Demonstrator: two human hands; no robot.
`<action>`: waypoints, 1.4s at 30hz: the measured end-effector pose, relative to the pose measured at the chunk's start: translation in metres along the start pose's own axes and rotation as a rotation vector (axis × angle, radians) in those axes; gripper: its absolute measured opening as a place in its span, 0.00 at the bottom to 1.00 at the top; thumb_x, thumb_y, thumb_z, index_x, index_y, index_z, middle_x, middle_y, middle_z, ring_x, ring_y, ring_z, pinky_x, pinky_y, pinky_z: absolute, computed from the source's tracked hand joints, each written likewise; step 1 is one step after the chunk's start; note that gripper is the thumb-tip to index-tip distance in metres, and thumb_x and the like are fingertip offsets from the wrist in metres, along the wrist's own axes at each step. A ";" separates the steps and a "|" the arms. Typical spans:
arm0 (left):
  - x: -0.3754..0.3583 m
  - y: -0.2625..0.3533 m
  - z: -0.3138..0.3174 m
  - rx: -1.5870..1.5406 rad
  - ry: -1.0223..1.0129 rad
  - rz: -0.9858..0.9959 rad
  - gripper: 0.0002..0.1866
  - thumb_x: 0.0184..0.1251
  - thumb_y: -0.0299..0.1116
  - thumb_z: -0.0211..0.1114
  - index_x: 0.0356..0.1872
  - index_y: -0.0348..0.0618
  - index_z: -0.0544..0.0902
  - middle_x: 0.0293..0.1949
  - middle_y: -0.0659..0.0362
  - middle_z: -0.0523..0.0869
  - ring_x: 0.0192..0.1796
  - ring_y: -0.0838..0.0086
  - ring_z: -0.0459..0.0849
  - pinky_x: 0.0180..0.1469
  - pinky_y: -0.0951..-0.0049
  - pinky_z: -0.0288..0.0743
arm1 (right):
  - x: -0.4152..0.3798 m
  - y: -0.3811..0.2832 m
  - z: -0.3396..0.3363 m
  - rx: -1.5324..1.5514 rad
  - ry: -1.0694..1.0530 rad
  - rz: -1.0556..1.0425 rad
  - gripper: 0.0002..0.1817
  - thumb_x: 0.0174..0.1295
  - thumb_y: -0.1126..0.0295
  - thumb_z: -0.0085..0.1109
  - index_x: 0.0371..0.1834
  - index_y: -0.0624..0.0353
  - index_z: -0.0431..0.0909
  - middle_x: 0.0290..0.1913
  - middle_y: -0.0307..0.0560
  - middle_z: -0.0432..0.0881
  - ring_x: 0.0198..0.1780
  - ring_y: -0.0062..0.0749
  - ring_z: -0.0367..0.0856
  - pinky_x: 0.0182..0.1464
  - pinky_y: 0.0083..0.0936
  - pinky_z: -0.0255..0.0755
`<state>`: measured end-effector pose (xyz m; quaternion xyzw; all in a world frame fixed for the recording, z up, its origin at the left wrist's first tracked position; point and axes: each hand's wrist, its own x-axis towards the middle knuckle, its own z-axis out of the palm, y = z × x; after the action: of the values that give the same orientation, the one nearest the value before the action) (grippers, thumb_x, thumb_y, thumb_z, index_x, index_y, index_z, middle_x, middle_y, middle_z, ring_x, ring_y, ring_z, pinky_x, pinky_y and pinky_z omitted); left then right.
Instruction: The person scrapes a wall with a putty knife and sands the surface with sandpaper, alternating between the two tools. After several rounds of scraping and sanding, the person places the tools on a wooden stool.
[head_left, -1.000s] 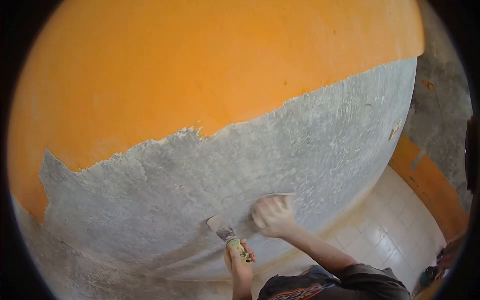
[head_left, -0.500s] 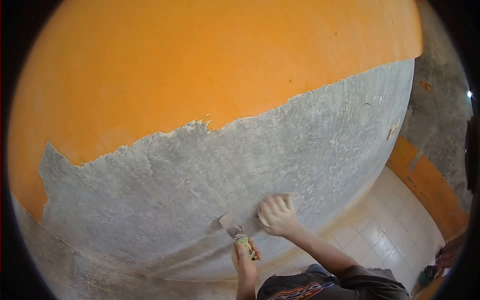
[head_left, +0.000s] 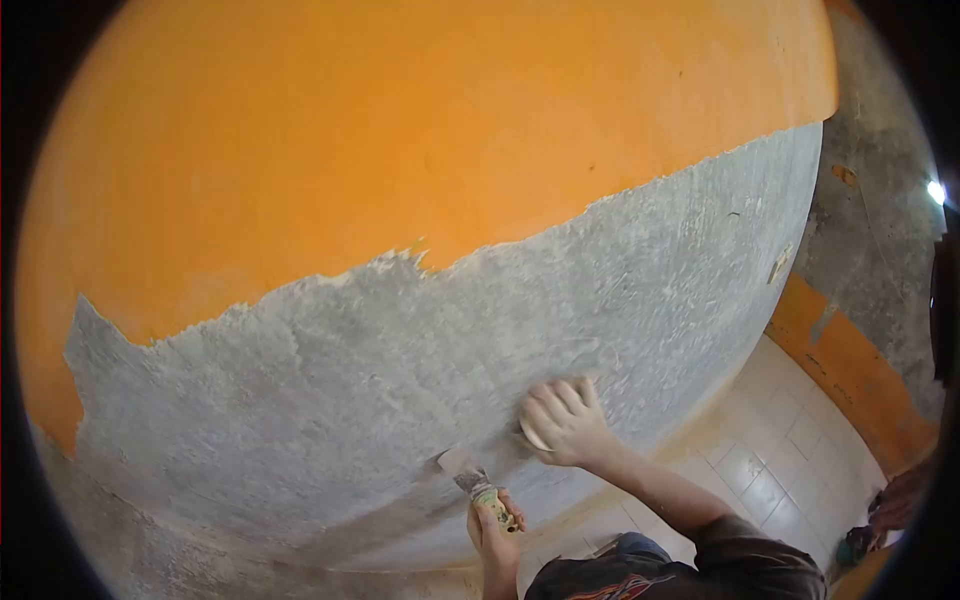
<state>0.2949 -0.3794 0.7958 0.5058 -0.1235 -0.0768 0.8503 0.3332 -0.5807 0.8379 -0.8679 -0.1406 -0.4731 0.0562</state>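
My left hand (head_left: 495,530) is closed round the handle of a putty knife (head_left: 470,475). The knife's broad metal blade points up and left, close against the scraped grey wall (head_left: 330,400). Up and to the right of it, my right hand (head_left: 562,420) presses on the same wall with its fingers curled. The pale edge of something shows under the palm, and I cannot tell what it is. Orange paint (head_left: 400,130) covers the upper wall and ends in a ragged edge above both hands.
White floor tiles (head_left: 765,490) lie below the wall at the right. Beyond them runs a low orange band (head_left: 850,380) under a bare grey wall (head_left: 880,230). Dark, unclear shapes sit at the lower right edge. A bright light (head_left: 936,192) shows at the far right.
My right hand has shifted slightly right and up along the grey wall. It was blurred before and is sharper now. The putty knife has stayed nearly in place, and the view has shifted a little.
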 end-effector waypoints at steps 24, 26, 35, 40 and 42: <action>0.011 0.012 -0.019 0.104 0.037 0.123 0.23 0.76 0.50 0.46 0.44 0.36 0.74 0.24 0.57 0.76 0.21 0.75 0.73 0.22 0.75 0.69 | 0.064 0.040 -0.069 0.080 0.368 0.417 0.38 0.64 0.65 0.44 0.71 0.78 0.43 0.75 0.74 0.40 0.76 0.69 0.30 0.71 0.62 0.26; 0.008 0.022 -0.010 0.082 0.032 0.104 0.22 0.76 0.50 0.46 0.44 0.37 0.74 0.25 0.57 0.76 0.22 0.75 0.74 0.23 0.74 0.69 | 0.089 0.021 -0.072 -0.076 0.299 0.270 0.35 0.62 0.61 0.47 0.68 0.74 0.55 0.68 0.68 0.58 0.71 0.63 0.50 0.68 0.61 0.40; -0.001 0.025 -0.010 0.077 0.085 0.064 0.21 0.77 0.48 0.46 0.45 0.37 0.73 0.25 0.58 0.76 0.22 0.76 0.74 0.23 0.77 0.68 | -0.037 -0.030 0.005 -0.015 0.081 0.339 0.32 0.57 0.60 0.59 0.64 0.63 0.67 0.66 0.79 0.55 0.67 0.74 0.55 0.66 0.67 0.44; 0.002 0.027 -0.005 0.089 0.049 0.044 0.21 0.77 0.48 0.46 0.44 0.37 0.73 0.25 0.58 0.76 0.22 0.77 0.74 0.23 0.77 0.68 | 0.054 0.035 -0.058 -0.011 0.335 0.360 0.39 0.61 0.62 0.54 0.68 0.80 0.52 0.71 0.82 0.44 0.73 0.77 0.41 0.70 0.65 0.33; 0.002 0.026 -0.001 0.099 0.030 0.043 0.21 0.76 0.48 0.46 0.44 0.37 0.73 0.25 0.59 0.76 0.22 0.77 0.74 0.23 0.77 0.68 | 0.054 0.030 -0.060 -0.052 0.295 0.367 0.39 0.61 0.62 0.54 0.69 0.80 0.51 0.71 0.82 0.44 0.73 0.77 0.41 0.70 0.65 0.33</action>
<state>0.2973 -0.3670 0.8181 0.5454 -0.1250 -0.0446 0.8276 0.3216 -0.6128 0.9168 -0.8016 0.0417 -0.5800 0.1387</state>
